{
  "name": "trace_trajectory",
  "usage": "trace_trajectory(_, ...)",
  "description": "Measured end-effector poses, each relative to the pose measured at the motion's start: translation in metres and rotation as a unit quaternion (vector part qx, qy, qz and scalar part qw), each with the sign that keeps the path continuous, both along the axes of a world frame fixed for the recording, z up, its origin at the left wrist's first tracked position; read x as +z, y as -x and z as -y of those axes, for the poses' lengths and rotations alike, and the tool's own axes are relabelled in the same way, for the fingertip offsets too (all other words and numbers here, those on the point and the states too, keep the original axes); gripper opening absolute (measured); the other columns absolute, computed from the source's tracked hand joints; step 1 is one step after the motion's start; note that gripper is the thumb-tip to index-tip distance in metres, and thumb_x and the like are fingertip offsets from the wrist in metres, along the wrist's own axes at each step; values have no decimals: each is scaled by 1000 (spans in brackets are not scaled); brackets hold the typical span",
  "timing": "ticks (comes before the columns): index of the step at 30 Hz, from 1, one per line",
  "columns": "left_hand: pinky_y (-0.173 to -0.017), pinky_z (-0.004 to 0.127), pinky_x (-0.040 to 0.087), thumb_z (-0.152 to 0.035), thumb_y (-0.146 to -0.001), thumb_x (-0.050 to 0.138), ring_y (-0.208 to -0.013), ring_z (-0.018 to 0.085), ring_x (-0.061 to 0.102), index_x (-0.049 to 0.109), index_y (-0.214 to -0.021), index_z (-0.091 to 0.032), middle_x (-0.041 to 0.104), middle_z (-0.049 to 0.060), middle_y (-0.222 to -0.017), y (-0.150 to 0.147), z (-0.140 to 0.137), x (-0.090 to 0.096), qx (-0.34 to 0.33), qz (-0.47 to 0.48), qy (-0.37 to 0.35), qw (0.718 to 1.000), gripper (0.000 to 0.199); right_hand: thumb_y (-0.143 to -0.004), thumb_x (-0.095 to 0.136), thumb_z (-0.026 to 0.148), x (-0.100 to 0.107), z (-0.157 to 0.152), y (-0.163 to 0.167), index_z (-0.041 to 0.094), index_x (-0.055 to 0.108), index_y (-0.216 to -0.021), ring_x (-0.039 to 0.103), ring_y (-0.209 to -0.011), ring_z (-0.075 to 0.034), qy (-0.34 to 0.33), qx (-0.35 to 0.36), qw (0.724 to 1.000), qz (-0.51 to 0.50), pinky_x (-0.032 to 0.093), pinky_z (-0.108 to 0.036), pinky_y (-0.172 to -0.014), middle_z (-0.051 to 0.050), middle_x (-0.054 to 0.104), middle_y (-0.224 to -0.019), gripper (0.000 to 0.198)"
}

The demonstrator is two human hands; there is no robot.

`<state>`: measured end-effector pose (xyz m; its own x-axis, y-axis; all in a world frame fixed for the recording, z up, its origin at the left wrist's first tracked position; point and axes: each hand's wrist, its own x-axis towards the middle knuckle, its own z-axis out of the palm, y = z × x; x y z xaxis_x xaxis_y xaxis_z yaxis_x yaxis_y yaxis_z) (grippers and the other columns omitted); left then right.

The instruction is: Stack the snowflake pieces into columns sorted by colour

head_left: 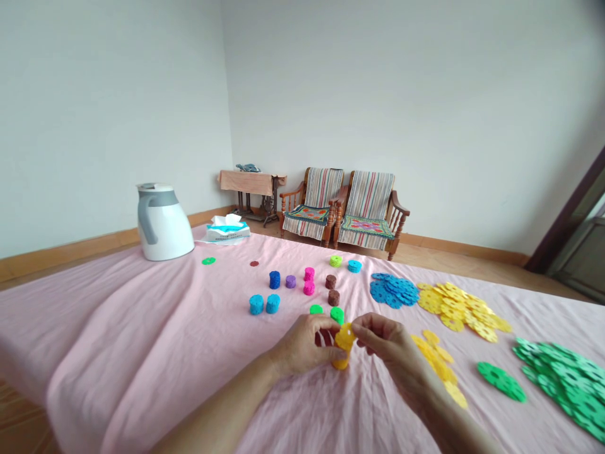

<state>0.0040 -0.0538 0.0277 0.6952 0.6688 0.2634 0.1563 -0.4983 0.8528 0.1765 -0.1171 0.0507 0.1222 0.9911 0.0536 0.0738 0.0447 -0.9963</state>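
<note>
A small stack of yellow snowflake discs [340, 363] stands on the pink cloth in front of me. My left hand [302, 345] curls around its left side, thumb and fingers closed on it. Over its top a yellow snowflake disc [346, 334] is tilted, its right edge pinched by the thumb and forefinger of my right hand [388, 340]. Just behind my hands sit two green stacks [337, 314], the left one partly hidden. To the right of my right hand lies a loose pile of yellow discs [437, 359], which my wrist partly covers.
Short stacks in blue [256, 304], purple [290, 282], pink [309, 288] and brown [333, 297] stand farther back. Larger piles of blue [394, 290], yellow [460, 309] and green discs [567, 378] lie right. A white jug [166, 227] and a tissue box [227, 231] stand far left.
</note>
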Motion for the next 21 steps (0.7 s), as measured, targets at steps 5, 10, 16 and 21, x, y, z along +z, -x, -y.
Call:
trace_trajectory(5, -55, 20, 38, -40, -73, 74, -60, 10, 50, 72, -91, -15, 63, 0, -75, 0, 1, 3, -9, 8, 6, 1000, 31, -67, 71, 40, -2, 2, 4, 15, 65, -63, 46, -55, -9, 9, 14, 1000, 8, 35, -23, -53, 1, 57, -57, 26)
trace_trajectory(10, -55, 20, 38, -40, -72, 75, -60, 10, 50, 72, -90, -15, 62, 0, -73, 0, 1, 2, -3, 6, 8, 1000, 31, -68, 70, 36, -4, 0, 3, 15, 66, -66, 47, -54, -9, 10, 9, 1000, 14, 35, -22, -53, 2, 57, -59, 22)
trace_trajectory(16, -56, 20, 39, -40, -72, 75, -61, 10, 51, 72, -92, -16, 63, 0, -75, 0, 1, 2, 1, 7, 8, 1000, 32, -67, 69, 41, -4, 0, 5, 15, 65, -65, 48, -55, -10, 12, -4, 1000, 24, 36, -23, -53, 2, 57, -58, 26)
trace_trajectory(21, -57, 21, 40, -37, -72, 75, -63, 12, 53, 72, -92, -16, 64, 1, -77, 0, 1, -1, 11, 1, 9, 1000, 29, -68, 67, 46, -5, -2, -1, 16, 64, -65, 50, -54, -12, -3, -37, 998, 44, 39, -25, -53, 0, 59, -59, 30)
